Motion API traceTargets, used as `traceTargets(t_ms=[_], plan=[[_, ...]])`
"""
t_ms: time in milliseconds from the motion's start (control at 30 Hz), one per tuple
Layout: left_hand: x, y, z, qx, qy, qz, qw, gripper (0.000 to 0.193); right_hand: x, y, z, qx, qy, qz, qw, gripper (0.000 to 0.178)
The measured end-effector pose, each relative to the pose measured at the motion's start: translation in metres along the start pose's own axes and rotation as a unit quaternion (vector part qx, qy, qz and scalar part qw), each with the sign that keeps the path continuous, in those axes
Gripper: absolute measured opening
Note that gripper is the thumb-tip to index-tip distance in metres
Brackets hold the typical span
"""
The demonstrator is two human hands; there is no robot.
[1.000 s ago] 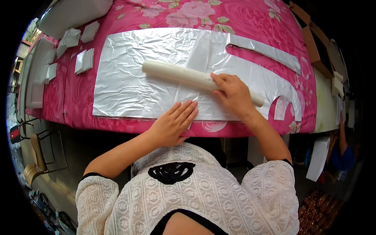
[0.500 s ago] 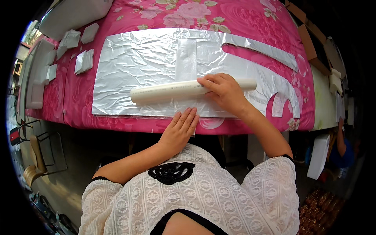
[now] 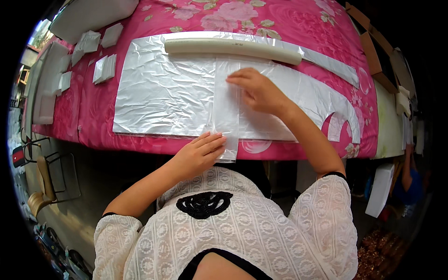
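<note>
Shiny silvery-white plastic sheets [image 3: 163, 88], flat and creased with cut-out curves at the right end, lie in a stack along the table. Across them runs a translucent plastic strip [image 3: 227, 105] whose near end hangs over the table's front edge. My left hand [image 3: 198, 153] rests flat on that near end, fingers stretched out. Over the strip's middle is my right hand [image 3: 261, 93], fingers partly bent, with nothing visible in it; whether it touches the plastic I cannot tell. A white tube [image 3: 228, 47] lies beyond it, along the sheets' far side.
A pink floral cloth [image 3: 298, 23] covers the table. Small folded white packets [image 3: 105, 69] sit at the left, near a large white bundle [image 3: 88, 18]. Cardboard boxes [image 3: 378, 60] line the right side. Chairs [image 3: 42, 182] stand at lower left; another person [image 3: 408, 182] is at far right.
The white tube has moved from the sheets' near half to their far side, and my right hand has let go of it. My left hand has shifted slightly left and nearer to me.
</note>
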State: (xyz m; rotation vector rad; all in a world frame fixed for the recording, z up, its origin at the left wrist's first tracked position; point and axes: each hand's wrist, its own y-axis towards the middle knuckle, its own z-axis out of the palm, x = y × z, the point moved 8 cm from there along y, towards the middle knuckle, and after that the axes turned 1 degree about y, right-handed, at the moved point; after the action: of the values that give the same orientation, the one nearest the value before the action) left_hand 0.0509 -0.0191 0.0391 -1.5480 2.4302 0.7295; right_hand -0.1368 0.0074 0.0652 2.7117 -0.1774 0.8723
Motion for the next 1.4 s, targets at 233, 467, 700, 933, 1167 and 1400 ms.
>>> traceTargets(t_ms=[233, 467, 700, 933, 1167, 1400], plan=[[0.018, 0.012, -0.028, -0.073, -0.122, 0.012, 0.99, 0.041, 0.058, -0.052, 0.04, -0.022, -0.025, -0.049, 0.998, 0.043], [0.042, 0.04, -0.024, 0.014, 0.019, -0.031, 0.999, 0.066, 0.041, -0.058, 0.027, -0.119, -0.076, -0.008, 0.99, 0.026], [0.105, 0.043, -0.019, -0.109, -0.333, -0.421, 0.837, 0.044, -0.021, -0.037, 0.026, -0.041, 0.224, 0.385, 0.894, 0.018], [0.074, 0.064, -0.003, -0.029, 0.068, -0.177, 0.981, 0.064, -0.045, -0.033, 0.036, 0.027, 0.306, 0.468, 0.829, 0.023], [0.074, 0.063, 0.003, 0.045, 0.155, -0.181, 0.97, 0.072, -0.03, -0.031, 0.022, -0.041, 0.203, 0.375, 0.904, 0.022], [0.065, 0.056, 0.003, 0.034, 0.148, -0.176, 0.972, 0.077, 0.001, -0.025, 0.005, -0.094, -0.038, 0.289, 0.952, 0.044]])
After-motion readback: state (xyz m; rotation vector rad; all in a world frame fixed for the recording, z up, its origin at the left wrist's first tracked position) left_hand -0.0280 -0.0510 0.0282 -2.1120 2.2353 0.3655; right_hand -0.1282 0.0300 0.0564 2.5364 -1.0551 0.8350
